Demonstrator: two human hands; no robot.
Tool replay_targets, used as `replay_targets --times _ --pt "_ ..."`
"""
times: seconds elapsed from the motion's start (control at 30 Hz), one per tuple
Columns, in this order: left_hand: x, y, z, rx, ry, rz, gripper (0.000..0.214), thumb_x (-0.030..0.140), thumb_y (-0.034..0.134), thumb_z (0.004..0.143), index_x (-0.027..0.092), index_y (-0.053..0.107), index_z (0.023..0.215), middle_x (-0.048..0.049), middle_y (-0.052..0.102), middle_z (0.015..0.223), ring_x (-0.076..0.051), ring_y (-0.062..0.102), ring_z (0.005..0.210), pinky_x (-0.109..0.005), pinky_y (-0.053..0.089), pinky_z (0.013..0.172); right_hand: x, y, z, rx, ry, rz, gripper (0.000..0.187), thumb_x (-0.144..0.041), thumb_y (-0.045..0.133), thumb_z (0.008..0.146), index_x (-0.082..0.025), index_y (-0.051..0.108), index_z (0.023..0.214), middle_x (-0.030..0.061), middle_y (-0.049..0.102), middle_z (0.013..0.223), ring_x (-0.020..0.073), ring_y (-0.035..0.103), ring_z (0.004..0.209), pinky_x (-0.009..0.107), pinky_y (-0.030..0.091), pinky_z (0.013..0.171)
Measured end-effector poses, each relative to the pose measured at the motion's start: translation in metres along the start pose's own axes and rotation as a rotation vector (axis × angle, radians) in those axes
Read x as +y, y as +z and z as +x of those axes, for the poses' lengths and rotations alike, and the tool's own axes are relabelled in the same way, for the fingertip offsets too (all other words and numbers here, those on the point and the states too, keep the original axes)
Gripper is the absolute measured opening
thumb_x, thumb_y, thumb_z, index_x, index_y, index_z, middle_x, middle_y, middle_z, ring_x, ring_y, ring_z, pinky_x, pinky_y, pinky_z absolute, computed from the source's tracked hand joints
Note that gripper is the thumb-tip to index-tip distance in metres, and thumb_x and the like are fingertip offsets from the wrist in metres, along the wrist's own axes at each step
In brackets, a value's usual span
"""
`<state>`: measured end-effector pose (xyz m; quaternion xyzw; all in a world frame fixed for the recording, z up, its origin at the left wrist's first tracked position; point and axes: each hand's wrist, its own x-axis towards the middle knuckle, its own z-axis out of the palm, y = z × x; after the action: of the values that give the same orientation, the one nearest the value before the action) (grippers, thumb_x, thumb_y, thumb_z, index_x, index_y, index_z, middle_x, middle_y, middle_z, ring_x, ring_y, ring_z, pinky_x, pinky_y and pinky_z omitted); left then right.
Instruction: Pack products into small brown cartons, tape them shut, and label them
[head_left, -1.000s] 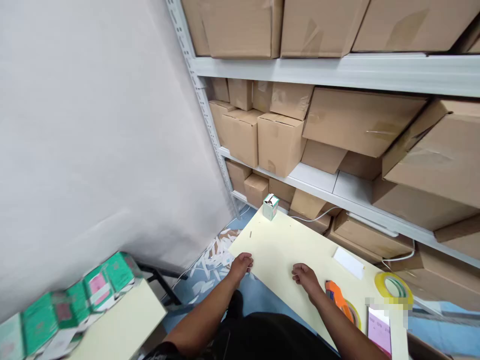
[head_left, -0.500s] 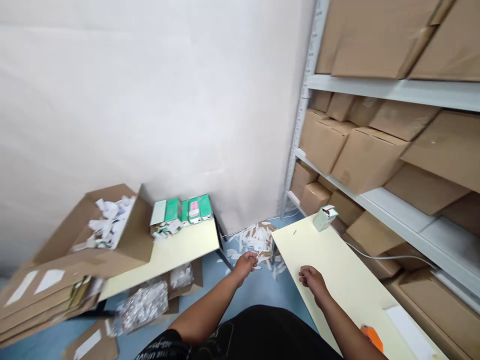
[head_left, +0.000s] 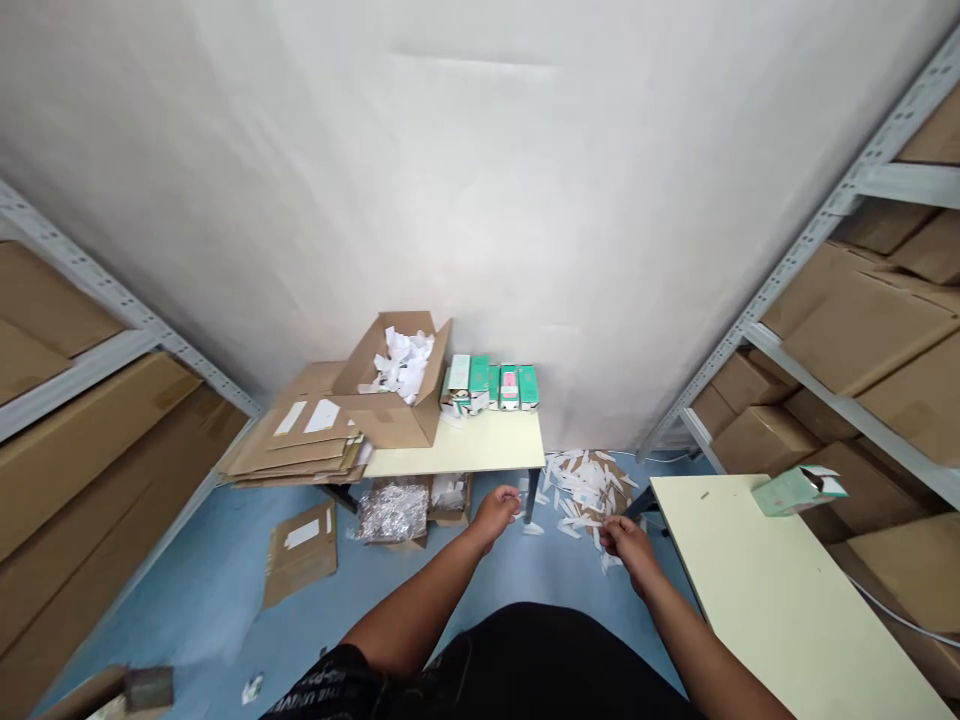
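My left hand [head_left: 495,515] hangs in the air in front of me, its fingers loosely bent and slightly apart, with nothing visible in it. Beyond it is the far table [head_left: 487,447]. My right hand [head_left: 628,548] is held at about the same height, fingers half curled. A white paper strip on the floor lines up with its fingertips, and I see no object held. Several green-and-white small boxes [head_left: 526,387] stand on the far table, beside an open carton [head_left: 390,425] filled with crumpled white paper. One green box [head_left: 791,492] lies on the right table [head_left: 757,575].
Flattened cardboard [head_left: 300,440] is stacked left of the carton. Beneath the far table sits a clear plastic bag [head_left: 391,512]. White paper scraps [head_left: 589,485] litter the floor between the tables. Shelves with cartons [head_left: 870,300] rise on the right, others [head_left: 97,480] on the left.
My view has swung left, so the far table is now nearly ahead and the left shelves show. My right hand no longer appears over the right table but over the floor.
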<state>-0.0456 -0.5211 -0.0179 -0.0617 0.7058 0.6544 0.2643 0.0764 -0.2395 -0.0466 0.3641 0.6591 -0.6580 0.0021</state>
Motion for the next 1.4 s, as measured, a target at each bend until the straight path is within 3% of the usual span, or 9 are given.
replay_targets --times 0.17,0.3,0.47,0.7,1.0,1.2,1.4 --pt "-0.007 -0.094 -0.014 0.063 0.018 -0.017 0.031 0.036 0.077 0.078 0.019 0.065 0.101 -0.004 0.068 0.091 -0.019 0.066 0.085 -0.029 0.05 0.072 -0.017 0.086 -0.021 -0.065 -0.039 -0.02 0.038 -0.048 0.072 0.061 -0.021 0.069 0.087 0.005 0.076 0.082 0.0203 0.071 0.071 0.029 0.052 0.066" --pt "-0.009 -0.151 -0.023 0.143 0.017 -0.066 0.031 0.036 0.076 0.079 0.019 0.065 0.103 -0.0042 0.069 0.092 -0.018 0.067 0.085 -0.028 0.051 0.074 -0.037 0.141 -0.033 -0.139 -0.083 -0.077 0.04 -0.05 0.073 0.061 -0.02 0.069 0.088 0.0051 0.075 0.082 0.021 0.071 0.071 0.031 0.053 0.066" --pt "-0.016 -0.202 -0.033 0.246 0.006 -0.151 0.03 0.035 0.077 0.078 0.019 0.065 0.101 -0.0049 0.071 0.096 -0.018 0.069 0.088 -0.028 0.052 0.076 -0.057 0.196 -0.03 -0.248 -0.133 -0.19 0.039 -0.047 0.073 0.063 -0.02 0.071 0.091 0.004 0.075 0.081 0.0215 0.071 0.073 0.03 0.052 0.067" --pt "-0.028 -0.27 -0.034 0.459 -0.004 -0.242 0.028 0.034 0.073 0.078 0.019 0.065 0.101 -0.0046 0.071 0.092 -0.018 0.068 0.083 -0.027 0.051 0.072 -0.076 0.289 0.002 -0.44 -0.124 -0.268 0.033 -0.045 0.072 0.066 -0.02 0.07 0.088 0.0047 0.075 0.083 0.0209 0.071 0.073 0.033 0.054 0.069" --pt "-0.006 -0.349 -0.032 0.8 -0.017 -0.296 0.027 0.034 0.072 0.079 0.018 0.065 0.099 -0.0044 0.071 0.085 -0.019 0.069 0.08 -0.03 0.053 0.072 -0.128 0.424 0.03 -0.865 -0.208 -0.388 0.033 -0.048 0.07 0.067 -0.021 0.072 0.086 0.0041 0.074 0.081 0.0219 0.069 0.075 0.032 0.051 0.069" --pt "0.014 -0.407 -0.03 0.991 -0.034 -0.192 0.029 0.026 0.067 0.081 0.018 0.065 0.109 -0.0061 0.073 0.096 -0.02 0.069 0.09 -0.03 0.054 0.08 -0.141 0.511 0.014 -1.087 -0.313 -0.445 0.033 -0.046 0.068 0.07 -0.019 0.075 0.089 0.006 0.076 0.088 0.0236 0.068 0.086 0.032 0.051 0.075" --pt "0.026 -0.491 -0.009 1.027 -0.043 -0.001 0.033 0.019 0.07 0.079 0.019 0.064 0.111 -0.0088 0.072 0.114 -0.023 0.067 0.106 -0.031 0.049 0.095 -0.134 0.603 -0.019 -1.117 -0.499 -0.487 0.026 -0.037 0.064 0.077 -0.021 0.072 0.095 0.0065 0.077 0.1 0.0253 0.071 0.099 0.037 0.052 0.094"
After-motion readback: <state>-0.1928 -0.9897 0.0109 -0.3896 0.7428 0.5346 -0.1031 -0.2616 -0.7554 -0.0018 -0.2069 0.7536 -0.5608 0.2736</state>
